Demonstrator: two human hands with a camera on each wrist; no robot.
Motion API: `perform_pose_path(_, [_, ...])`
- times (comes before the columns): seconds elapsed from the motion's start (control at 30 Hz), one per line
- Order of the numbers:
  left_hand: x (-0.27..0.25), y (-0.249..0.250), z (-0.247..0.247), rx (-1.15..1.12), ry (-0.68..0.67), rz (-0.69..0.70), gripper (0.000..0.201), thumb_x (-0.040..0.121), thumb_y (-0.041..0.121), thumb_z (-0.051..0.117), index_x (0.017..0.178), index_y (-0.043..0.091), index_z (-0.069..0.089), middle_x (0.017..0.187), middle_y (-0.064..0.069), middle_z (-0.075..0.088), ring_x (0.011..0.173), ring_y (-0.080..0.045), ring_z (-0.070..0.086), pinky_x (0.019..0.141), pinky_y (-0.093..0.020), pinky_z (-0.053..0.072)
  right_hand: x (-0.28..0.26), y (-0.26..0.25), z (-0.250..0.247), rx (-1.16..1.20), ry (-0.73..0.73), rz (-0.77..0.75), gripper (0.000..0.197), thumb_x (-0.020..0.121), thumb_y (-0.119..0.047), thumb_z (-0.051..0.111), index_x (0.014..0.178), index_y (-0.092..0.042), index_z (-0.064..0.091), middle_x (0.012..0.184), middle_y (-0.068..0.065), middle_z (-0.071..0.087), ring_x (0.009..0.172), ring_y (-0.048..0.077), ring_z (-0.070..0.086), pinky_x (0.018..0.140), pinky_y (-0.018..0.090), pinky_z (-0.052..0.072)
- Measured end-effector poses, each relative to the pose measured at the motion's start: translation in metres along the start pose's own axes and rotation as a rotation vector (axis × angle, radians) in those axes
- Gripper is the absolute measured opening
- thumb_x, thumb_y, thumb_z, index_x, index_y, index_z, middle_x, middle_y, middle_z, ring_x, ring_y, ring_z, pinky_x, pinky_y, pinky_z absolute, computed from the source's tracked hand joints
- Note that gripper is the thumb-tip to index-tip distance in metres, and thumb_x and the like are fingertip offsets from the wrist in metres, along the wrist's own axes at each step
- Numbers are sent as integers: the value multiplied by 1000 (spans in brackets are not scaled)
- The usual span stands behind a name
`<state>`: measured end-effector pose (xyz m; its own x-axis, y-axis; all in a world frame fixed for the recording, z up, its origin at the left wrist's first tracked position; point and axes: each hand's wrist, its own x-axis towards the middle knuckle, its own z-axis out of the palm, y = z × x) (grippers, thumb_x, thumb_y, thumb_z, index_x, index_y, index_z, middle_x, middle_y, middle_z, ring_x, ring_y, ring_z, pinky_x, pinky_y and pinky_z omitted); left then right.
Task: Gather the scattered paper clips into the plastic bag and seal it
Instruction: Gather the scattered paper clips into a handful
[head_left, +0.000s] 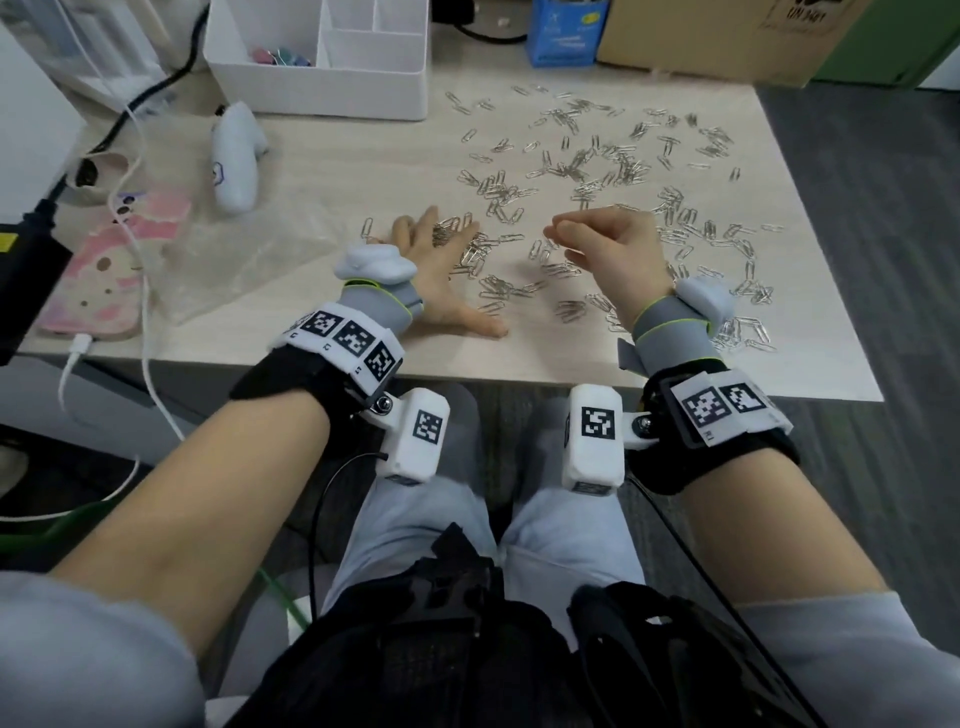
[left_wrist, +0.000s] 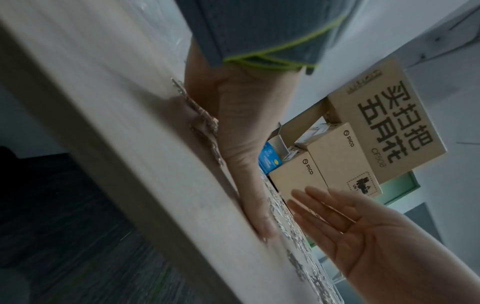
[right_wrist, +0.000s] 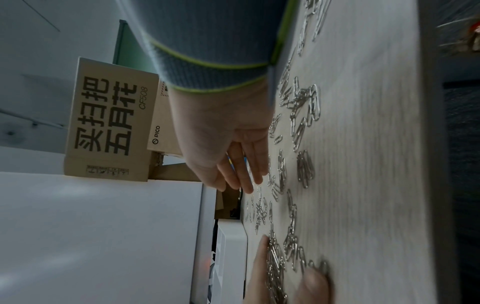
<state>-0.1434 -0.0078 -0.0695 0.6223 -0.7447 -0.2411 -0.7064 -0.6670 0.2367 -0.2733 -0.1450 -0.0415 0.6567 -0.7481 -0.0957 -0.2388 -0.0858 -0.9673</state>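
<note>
My left hand (head_left: 441, 270) lies flat, fingers released, on paper clips (head_left: 597, 171) strewn across the desk (head_left: 332, 171); my right hand (head_left: 613, 249) hovers, fingers loosely extended, empty. The plastic bag (head_left: 234, 260) lies at left. Sweeping hastily could push clips off the near edge.

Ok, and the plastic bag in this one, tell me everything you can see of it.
The plastic bag is clear, thin and crinkled, lying flat and slack on the desk, left of the left hand and apart from it. Its left edge meets the pink phone; a white cable crosses there. No clips show inside; whether its mouth is open cannot be told.
</note>
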Motion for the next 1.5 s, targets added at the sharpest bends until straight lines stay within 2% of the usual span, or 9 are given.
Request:
perform_pose_path(0.2, [8, 9, -1, -240, 154, 80, 74, 57, 63, 72, 123, 33, 56, 131, -5, 45, 121, -29, 33, 100, -35, 32, -3, 2, -3, 72, -31, 38, 5, 81, -9, 64, 82, -8, 68, 100, 27, 68, 91, 30, 66, 87, 36, 53])
perform_pose_path(0.4, [21, 13, -3, -401, 284, 95, 24, 74, 27, 73, 96, 17, 71, 108, -10, 61, 98, -25, 57, 75, -24, 35, 2, 7, -5, 128, -81, 135, 9, 88, -6, 58, 82, -4, 65, 88, 17, 67, 78, 25, 65, 71, 24, 56])
perform_pose_path(0.63, [35, 9, -8, -528, 250, 68, 14, 72, 22, 74, 85, 15, 73, 78, -4, 67, 77, -14, 62, 64, -16, 43, 14, 8, 4, 386, -142, 356, 15, 91, -10, 53, 88, 3, 61, 87, 18, 70, 77, 26, 70, 77, 30, 59])
perform_pose_path(0.77, [38, 7, -17, -793, 237, 58, 10, 72, 17, 77, 78, 14, 70, 59, 3, 60, 45, 3, 52, 46, -9, 43, 20, 5, 13, 519, -220, 452, 26, 96, -18, 46, 90, 4, 59, 83, 17, 70, 82, 27, 68, 75, 29, 58])
perform_pose_path(0.9, [41, 15, -29, -937, 174, 157, 13, 72, 10, 76, 71, 20, 68, 48, 11, 62, 51, 0, 56, 56, -16, 51, 23, 0, 24, 685, -259, 532, 35, 99, -24, 38, 94, 6, 56, 91, 21, 64, 84, 29, 65, 72, 30, 58])
perform_pose_path(1.13, [45, 36, -41, -770, 106, 284, 17, 66, 19, 77, 82, 16, 72, 77, -11, 69, 71, -10, 61, 76, -27, 51, 28, -13, 41, 1045, -273, 615, 42, 101, -24, 27, 86, 2, 56, 61, 17, 68, 52, 27, 68, 49, 35, 58])
perform_pose_path(1.23, [44, 36, -50, -639, 87, 358, 22, 68, 15, 78, 90, 16, 73, 74, -1, 68, 62, 8, 59, 69, -10, 48, 33, -11, 43, 1093, -230, 604, 32, 98, -13, 31, 86, 3, 57, 71, 16, 66, 63, 27, 65, 54, 35, 58])
perform_pose_path(1.3, [39, 31, -61, -618, 80, 381, 24, 70, 16, 78, 93, 15, 73, 82, -6, 71, 73, 1, 64, 74, -15, 51, 37, -11, 44, 1090, -188, 591, 28, 98, -9, 33, 92, 6, 56, 82, 18, 63, 73, 30, 62, 57, 36, 58])
perform_pose_path(1.5, [35, -10, -58, -593, 320, 69, 40, 88, 17, 57, 127, 12, 55, 133, -8, 56, 124, -19, 52, 107, -27, 38, 33, -13, 39, 1145, -200, 569, 28, 97, -1, 33, 92, 14, 55, 79, 27, 66, 79, 38, 63, 73, 36, 55])
